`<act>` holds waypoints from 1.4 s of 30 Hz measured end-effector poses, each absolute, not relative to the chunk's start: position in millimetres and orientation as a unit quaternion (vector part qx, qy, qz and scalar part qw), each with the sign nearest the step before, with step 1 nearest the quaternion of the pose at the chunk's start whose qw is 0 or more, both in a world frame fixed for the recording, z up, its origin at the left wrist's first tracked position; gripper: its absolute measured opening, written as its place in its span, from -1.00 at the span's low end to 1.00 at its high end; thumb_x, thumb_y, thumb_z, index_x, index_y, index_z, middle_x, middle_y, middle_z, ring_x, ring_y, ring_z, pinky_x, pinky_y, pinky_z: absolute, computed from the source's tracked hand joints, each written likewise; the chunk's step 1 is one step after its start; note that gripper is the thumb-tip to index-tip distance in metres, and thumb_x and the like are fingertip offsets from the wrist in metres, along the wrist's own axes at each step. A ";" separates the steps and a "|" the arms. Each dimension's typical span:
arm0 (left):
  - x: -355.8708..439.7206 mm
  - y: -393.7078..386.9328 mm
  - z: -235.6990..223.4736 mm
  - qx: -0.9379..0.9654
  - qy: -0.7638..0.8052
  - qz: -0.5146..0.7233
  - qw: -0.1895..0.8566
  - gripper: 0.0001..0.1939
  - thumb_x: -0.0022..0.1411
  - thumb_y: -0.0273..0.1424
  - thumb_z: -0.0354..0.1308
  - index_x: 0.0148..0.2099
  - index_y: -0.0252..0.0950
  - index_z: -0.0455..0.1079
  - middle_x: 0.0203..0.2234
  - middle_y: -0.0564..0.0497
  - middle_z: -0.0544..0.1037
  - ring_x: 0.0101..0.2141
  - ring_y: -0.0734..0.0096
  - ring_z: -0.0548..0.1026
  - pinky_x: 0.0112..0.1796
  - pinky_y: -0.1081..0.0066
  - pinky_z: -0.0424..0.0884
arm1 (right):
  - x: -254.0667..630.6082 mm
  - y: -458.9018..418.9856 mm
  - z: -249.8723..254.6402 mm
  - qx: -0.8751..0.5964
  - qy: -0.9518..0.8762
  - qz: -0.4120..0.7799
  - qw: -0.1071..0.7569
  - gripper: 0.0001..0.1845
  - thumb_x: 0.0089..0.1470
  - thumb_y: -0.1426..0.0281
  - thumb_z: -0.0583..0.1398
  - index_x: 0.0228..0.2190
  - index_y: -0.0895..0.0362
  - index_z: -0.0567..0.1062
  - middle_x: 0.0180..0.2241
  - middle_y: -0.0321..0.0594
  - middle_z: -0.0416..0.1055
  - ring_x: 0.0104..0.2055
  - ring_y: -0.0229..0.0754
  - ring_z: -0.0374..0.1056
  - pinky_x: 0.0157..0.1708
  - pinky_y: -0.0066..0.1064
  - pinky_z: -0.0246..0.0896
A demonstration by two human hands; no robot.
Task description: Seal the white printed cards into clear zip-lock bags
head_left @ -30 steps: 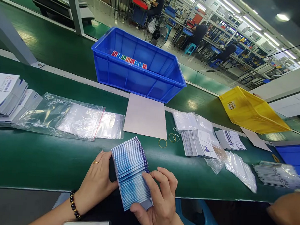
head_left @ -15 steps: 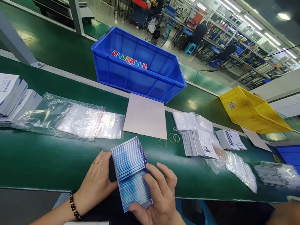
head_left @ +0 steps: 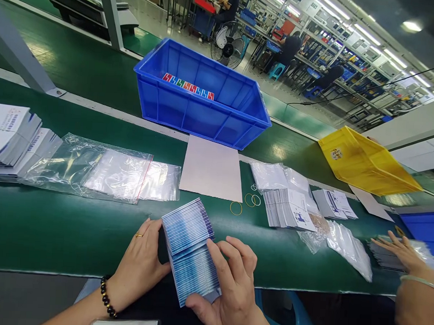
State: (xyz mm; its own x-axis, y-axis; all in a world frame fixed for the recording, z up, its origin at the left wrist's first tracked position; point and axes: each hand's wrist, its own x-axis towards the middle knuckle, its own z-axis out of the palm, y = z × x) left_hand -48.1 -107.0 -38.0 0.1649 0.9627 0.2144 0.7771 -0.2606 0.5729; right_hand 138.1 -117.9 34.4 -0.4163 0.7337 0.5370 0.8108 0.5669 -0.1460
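A thick stack of folded leaflets (head_left: 190,243), blue and white along its edges, stands tilted at the table's near edge between my hands. A gap splits the stack near its middle. My left hand (head_left: 144,250) holds it from the left side, with the thumb at its lower side. My right hand (head_left: 229,283) grips the near part, with the index fingertip at the gap and the thumb on the near end. Beyond the stack lie a blank pale sheet (head_left: 212,169) and several rubber bands (head_left: 235,208).
A blue bin (head_left: 201,104) stands behind the sheet. Clear plastic bags (head_left: 112,172) and stacked booklets (head_left: 9,134) lie left. Rightward are more booklet stacks (head_left: 289,209), plastic bags (head_left: 349,249) and a yellow bin (head_left: 368,162). A co-worker's hand (head_left: 402,252) reaches over another stack at far right.
My right index finger has shifted up to the gap in the stack, while my left hand stays put. The co-worker's hand has come in over the stack at far right.
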 end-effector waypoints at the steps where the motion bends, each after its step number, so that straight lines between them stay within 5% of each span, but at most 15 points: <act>1: -48.1 -107.1 -38.1 0.745 0.584 0.276 0.167 -0.53 -0.01 -0.24 0.12 -0.07 -0.32 0.14 -0.24 -0.16 0.43 -0.14 0.02 0.40 -0.15 0.06 0.37 | 138.2 -117.6 34.2 -0.460 -0.840 -0.069 0.278 -0.31 0.02 -0.04 -0.05 -0.09 0.29 0.34 -0.28 -0.02 0.26 -0.11 0.10 0.15 -0.18 -0.07 0.06; 30: -48.6 -109.1 -42.3 0.758 0.577 0.262 0.156 -0.45 0.01 -0.23 0.14 0.01 -0.33 0.07 -0.23 -0.17 0.41 -0.13 0.02 0.39 -0.11 0.04 0.34 | 136.8 -116.5 36.5 -0.447 -0.845 -0.069 0.285 -0.42 0.05 0.01 -0.03 -0.19 0.26 0.37 -0.18 0.06 0.37 -0.07 0.14 0.18 -0.15 -0.04 0.04; 42: -47.9 -108.8 -43.0 0.756 0.581 0.262 0.150 -0.44 -0.01 -0.23 0.15 0.00 -0.36 0.10 -0.23 -0.17 0.43 -0.12 0.00 0.39 -0.13 0.05 0.36 | 135.7 -110.8 36.7 -0.458 -0.848 -0.070 0.257 -0.24 -0.01 -0.08 -0.05 -0.06 0.32 0.32 -0.26 0.00 0.22 -0.11 0.11 0.12 -0.17 -0.05 0.05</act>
State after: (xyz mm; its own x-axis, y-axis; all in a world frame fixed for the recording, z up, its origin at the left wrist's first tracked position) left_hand -47.9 -108.8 -43.0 0.1887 0.9569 0.2209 0.7995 -0.2804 0.5313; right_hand 135.7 -110.8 36.7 -0.4496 0.7403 0.4998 0.8127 0.5713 -0.1151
